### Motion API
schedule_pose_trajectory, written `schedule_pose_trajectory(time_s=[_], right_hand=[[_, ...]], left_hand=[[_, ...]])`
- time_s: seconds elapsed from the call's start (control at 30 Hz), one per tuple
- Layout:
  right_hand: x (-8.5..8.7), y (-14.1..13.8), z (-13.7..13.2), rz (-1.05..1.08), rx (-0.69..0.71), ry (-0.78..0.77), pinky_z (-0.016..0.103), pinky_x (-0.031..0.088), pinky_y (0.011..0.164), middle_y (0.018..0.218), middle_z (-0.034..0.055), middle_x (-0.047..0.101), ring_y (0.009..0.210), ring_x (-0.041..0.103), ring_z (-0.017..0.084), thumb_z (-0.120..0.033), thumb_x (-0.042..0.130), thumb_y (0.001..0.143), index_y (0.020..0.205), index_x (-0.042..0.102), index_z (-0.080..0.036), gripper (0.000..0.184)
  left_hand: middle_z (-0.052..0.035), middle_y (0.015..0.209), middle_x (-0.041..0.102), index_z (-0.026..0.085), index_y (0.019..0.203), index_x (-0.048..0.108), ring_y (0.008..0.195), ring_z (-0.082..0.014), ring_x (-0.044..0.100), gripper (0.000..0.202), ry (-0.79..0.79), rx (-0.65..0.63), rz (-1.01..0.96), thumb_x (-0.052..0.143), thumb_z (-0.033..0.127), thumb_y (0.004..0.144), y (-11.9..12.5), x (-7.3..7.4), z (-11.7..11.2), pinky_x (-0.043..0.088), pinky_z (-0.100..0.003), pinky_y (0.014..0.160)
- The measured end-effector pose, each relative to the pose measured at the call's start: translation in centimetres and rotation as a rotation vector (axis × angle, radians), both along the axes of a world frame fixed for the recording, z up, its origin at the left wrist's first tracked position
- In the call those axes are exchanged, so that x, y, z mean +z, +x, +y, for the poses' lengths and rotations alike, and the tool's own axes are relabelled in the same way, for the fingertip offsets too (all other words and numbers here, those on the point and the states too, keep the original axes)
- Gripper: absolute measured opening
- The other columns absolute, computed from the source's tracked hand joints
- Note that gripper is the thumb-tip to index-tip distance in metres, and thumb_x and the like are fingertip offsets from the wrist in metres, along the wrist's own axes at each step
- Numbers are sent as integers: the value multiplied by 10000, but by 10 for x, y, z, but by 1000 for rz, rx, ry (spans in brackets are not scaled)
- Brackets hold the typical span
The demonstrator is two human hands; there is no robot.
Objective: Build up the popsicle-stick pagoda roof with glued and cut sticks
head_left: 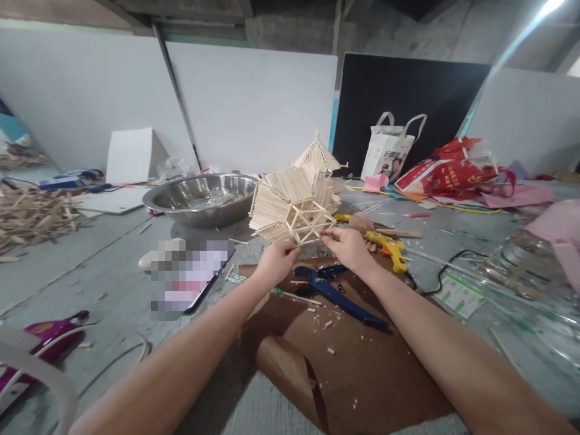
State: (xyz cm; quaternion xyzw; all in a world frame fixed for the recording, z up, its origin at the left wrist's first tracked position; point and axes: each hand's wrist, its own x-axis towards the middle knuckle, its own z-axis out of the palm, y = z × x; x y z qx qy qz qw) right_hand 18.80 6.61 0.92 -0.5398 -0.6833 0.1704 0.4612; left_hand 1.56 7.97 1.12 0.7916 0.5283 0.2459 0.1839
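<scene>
A model pagoda made of thin wooden sticks [296, 196] is tipped on its side above the table, its open lattice base facing me. My left hand [277, 261] pinches the lower left edge of that base. On the lower right edge, my right hand [347, 246] has its fingers closed. Just beneath the hands, blue-handled cutters [338, 293] lie on a sheet of brown cardboard [362, 368] scattered with small stick offcuts.
A steel bowl [203, 196] sits left of the model. A yellow glue gun [389, 248] with a black cord lies to the right. A heap of sticks [31, 214] is at far left. A white tote bag [390, 151], red packaging [448, 172] and a glass jar [521, 266] stand at the right.
</scene>
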Motion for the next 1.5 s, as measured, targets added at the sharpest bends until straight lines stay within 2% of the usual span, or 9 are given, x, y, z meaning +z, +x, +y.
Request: schedule_pose_trajectory(time_s=[0.27,0.43,0.6,0.73,0.87,1.0,1.17,1.37,1.5], right_hand=[[-3,0,2,-46,-10,13,213,348,460,430,-25,510,398,440,92,-362,464,719,840,633,-139,305],[7,6,-8,-102,46,45,199,336,460,524,-13,547,436,442,80,-349,466,718,824,624,-146,278],[22,11,-22,-462,217,-134,188,323,480,537,-18,572,489,483,85,-310,491,700,737,629,-185,189],[17,8,-21,-747,184,-223,219,349,551,733,24,647,662,566,146,-301,478,698,761,638,-218,191],[8,6,-16,-871,164,-269,243,361,584,817,29,652,750,579,181,-335,450,717,823,631,-252,226],[7,7,-17,-863,142,-271,244,360,585,820,23,648,743,576,177,-360,434,735,823,621,-254,232],[14,4,-22,-766,166,-295,236,341,536,737,32,636,651,558,161,-445,448,723,749,613,-221,279],[22,-4,-31,-380,335,-263,210,363,578,753,15,617,655,539,118,-363,486,730,843,585,-187,231],[22,-7,-33,-224,419,-297,189,349,489,588,-28,553,479,484,74,-304,447,754,818,570,-172,191]], left_hand=[[3,563,564,159,668,605,545,-108,480,278,15,-73,23,380,311,732,-2,-4,-2,333,-204,526],[-11,617,592,155,707,614,572,-116,489,245,-14,-123,148,417,301,698,-11,4,-2,335,-208,528],[-10,632,608,188,708,620,563,-125,505,185,-111,-241,390,469,274,646,-18,12,-7,329,-210,501],[-29,675,617,208,720,619,592,-161,532,187,-54,-217,564,499,319,630,-16,5,-11,332,-233,496],[-42,692,617,211,715,617,620,-175,549,187,-17,-227,638,487,331,655,-13,0,-12,352,-240,511],[-49,635,598,198,673,617,577,-164,532,180,-14,-265,654,466,297,669,-12,2,-13,339,-238,503],[-31,569,571,184,601,602,505,-127,469,131,-85,-353,530,478,212,633,-20,14,-11,295,-225,478],[29,551,526,177,641,594,509,-85,421,142,-202,-413,234,477,257,648,-30,34,-7,277,-185,468],[48,513,437,155,671,565,482,-67,365,182,-286,-436,128,462,305,674,-27,35,-11,264,-171,441]])
